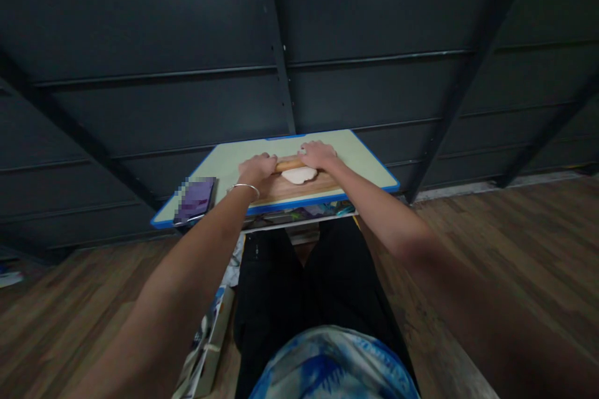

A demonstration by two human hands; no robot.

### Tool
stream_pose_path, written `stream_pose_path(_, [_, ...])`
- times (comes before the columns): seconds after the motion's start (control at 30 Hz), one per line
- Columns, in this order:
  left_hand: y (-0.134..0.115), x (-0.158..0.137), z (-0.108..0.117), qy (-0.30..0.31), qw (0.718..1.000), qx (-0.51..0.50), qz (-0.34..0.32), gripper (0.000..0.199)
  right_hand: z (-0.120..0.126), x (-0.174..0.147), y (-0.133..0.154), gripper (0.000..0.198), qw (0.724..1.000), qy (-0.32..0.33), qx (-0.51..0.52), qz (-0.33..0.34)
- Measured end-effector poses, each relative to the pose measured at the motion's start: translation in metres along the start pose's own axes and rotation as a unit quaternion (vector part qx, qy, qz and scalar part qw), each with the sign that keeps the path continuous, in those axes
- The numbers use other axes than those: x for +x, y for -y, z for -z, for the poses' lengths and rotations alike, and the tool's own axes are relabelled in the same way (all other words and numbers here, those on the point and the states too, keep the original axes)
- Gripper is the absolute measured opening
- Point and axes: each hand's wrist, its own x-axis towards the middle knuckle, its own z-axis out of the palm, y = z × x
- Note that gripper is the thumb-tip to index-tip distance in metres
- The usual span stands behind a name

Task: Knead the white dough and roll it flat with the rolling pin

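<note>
A wooden rolling pin (289, 165) lies crosswise over a flattened piece of pale dough (299, 176). My left hand (257, 167) is closed round the pin's left end, and a bangle circles that wrist. On the right end rests my right hand (318, 154), its fingers curled over the pin. Beneath the dough is a brown wooden board (274, 190), partly covered by my hands and forearms. The dough shows mostly on the near side of the pin.
The board sits on a pale green table (234, 153) with blue edging. A purple object (195, 198), partly pixelated, lies at its left. Under the tabletop is a shelf holding assorted items (299, 215). A long box (215, 343) stands on the wood-look floor. Dark panels (210, 112) rise behind.
</note>
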Motion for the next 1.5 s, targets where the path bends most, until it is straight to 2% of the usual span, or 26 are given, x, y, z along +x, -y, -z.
stream_pose_path(0.1, [0.002,0.003,-0.001,-0.007,1.000,-0.014,0.021,0.061,0.002,0.003,0.000,0.059,1.000,0.011,-0.002,0.007])
stream_pose_path(0.2, [0.002,0.002,-0.002,-0.010,1.000,-0.008,0.008,0.060,0.003,0.003,0.001,0.058,1.000,0.025,-0.003,-0.002])
stream_pose_path(0.57, [-0.006,-0.002,0.012,0.026,0.998,-0.030,0.042,0.056,0.004,0.010,0.001,0.060,0.998,0.059,-0.015,-0.011])
stream_pose_path(1.0, [-0.006,0.001,0.010,0.001,0.997,-0.044,0.064,0.056,0.007,0.007,0.004,0.063,0.998,0.064,-0.024,-0.015])
stream_pose_path(1.5, [-0.003,0.000,0.003,-0.012,0.998,-0.044,0.050,0.057,0.005,0.004,0.005,0.061,0.998,0.044,-0.032,-0.020])
